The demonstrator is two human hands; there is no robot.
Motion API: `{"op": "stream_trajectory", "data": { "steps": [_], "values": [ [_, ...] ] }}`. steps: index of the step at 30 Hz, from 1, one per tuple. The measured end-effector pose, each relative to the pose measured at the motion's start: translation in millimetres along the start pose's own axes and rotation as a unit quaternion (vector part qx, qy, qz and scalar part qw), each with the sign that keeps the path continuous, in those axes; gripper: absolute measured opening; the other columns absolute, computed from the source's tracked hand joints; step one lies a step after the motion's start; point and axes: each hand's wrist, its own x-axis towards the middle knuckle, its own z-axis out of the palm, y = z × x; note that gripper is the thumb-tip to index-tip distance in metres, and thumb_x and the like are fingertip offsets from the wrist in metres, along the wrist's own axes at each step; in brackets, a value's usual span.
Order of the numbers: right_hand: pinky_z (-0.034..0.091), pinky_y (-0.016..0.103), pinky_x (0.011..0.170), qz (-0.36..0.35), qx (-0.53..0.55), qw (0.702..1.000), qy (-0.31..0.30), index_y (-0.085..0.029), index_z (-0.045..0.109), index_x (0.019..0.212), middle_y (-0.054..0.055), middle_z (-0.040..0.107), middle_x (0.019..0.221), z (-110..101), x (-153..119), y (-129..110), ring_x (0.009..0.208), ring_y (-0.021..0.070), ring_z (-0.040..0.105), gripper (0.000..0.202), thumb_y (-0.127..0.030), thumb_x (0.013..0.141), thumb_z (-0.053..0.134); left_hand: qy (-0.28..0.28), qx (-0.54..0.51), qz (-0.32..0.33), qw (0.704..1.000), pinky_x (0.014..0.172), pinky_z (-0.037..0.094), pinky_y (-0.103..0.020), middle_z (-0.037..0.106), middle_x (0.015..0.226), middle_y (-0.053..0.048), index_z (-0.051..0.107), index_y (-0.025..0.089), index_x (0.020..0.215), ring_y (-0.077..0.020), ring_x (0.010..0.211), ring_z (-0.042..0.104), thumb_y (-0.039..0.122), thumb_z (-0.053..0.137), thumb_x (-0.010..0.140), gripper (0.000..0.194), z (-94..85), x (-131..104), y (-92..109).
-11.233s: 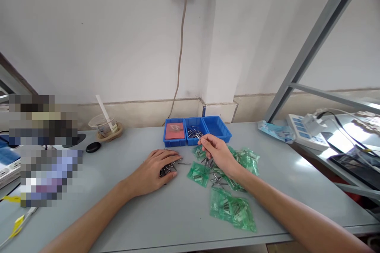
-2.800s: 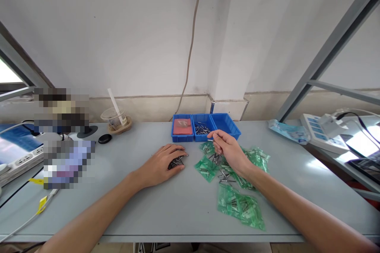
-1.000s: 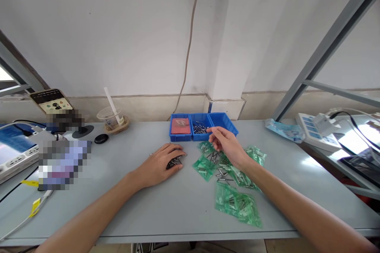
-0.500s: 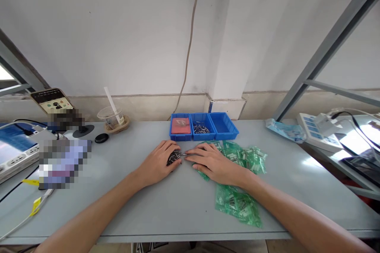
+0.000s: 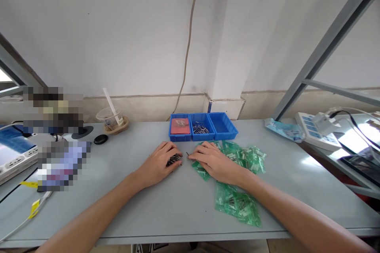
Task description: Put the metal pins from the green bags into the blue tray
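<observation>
My left hand (image 5: 162, 163) curls on the desk around a small heap of dark, shiny metal screws (image 5: 173, 159), which shows between thumb and fingers. A short distance to the right, my right hand (image 5: 211, 161) pinches a single thin screw (image 5: 187, 154) at its fingertips. Under and beside that hand lie green plastic bags (image 5: 237, 201) with small metal pieces inside. Behind both hands stand three blue bins in a row. A red packet (image 5: 180, 125) lies in the left bin (image 5: 180, 138), loose screws (image 5: 200, 128) lie in the middle one, and the right bin (image 5: 222, 123) shows a bare floor.
At the back left are a plastic cup (image 5: 109, 118) with a straw, a round black object (image 5: 101, 139) and a power strip (image 5: 20, 162). A blue-white packet (image 5: 284, 129) and another power strip (image 5: 317, 132) lie at the right. The grey desk's front edge (image 5: 178, 238) runs below my arms.
My right hand has drawn slightly right, away from the left hand, with the screw in its fingertips. My left hand stays around the heap.
</observation>
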Motion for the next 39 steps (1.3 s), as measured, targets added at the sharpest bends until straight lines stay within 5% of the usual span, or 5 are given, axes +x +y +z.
{"op": "stream_trajectory", "data": {
  "steps": [13,27,33,39],
  "values": [
    [0.041,0.040,0.086,0.043,-0.031,0.999,0.006,-0.025,0.070,0.106,0.007,0.067,0.107,0.1,2.7,6.3,0.097,0.0240,0.052,0.026,-0.029,0.112,0.044,-0.003,-0.021,0.004,1.000,0.098,0.051,-0.042,0.063,0.115,-0.006,0.065,0.025,0.110,-0.0253,0.110,0.056,0.038,0.056,0.107,0.016,-2.2,0.1,1.2],
    [0.038,0.039,0.084,0.050,-0.046,0.998,0.008,-0.023,0.062,0.098,0.006,0.066,0.101,3.4,2.0,8.3,0.093,0.0239,0.050,0.023,-0.027,0.111,0.043,-0.011,-0.037,0.005,0.999,0.097,0.051,-0.040,0.064,0.113,-0.005,0.065,0.024,0.102,-0.0240,0.109,0.056,0.039,0.056,0.107,0.018,-2.3,0.9,2.2],
    [0.042,0.040,0.086,0.112,0.042,0.989,0.083,-0.025,0.056,0.103,0.006,0.066,0.104,-2.7,4.3,0.6,0.097,0.0250,0.054,0.024,-0.028,0.113,0.034,-0.011,-0.041,0.019,0.999,0.099,0.049,-0.040,0.064,0.113,-0.005,0.063,0.024,0.102,-0.0237,0.109,0.056,0.037,0.054,0.108,0.018,-2.9,0.9,2.0],
    [0.046,0.034,0.075,0.189,0.197,0.943,0.189,-0.028,0.055,0.111,0.000,0.064,0.084,-11.7,4.3,-1.0,0.080,0.0211,0.060,0.019,-0.039,0.111,0.040,-0.003,-0.043,0.007,0.999,0.097,0.048,-0.039,0.065,0.109,-0.004,0.060,0.023,0.102,-0.0231,0.108,0.056,0.032,0.052,0.110,0.014,-3.0,-0.1,1.0]
  ]
}}
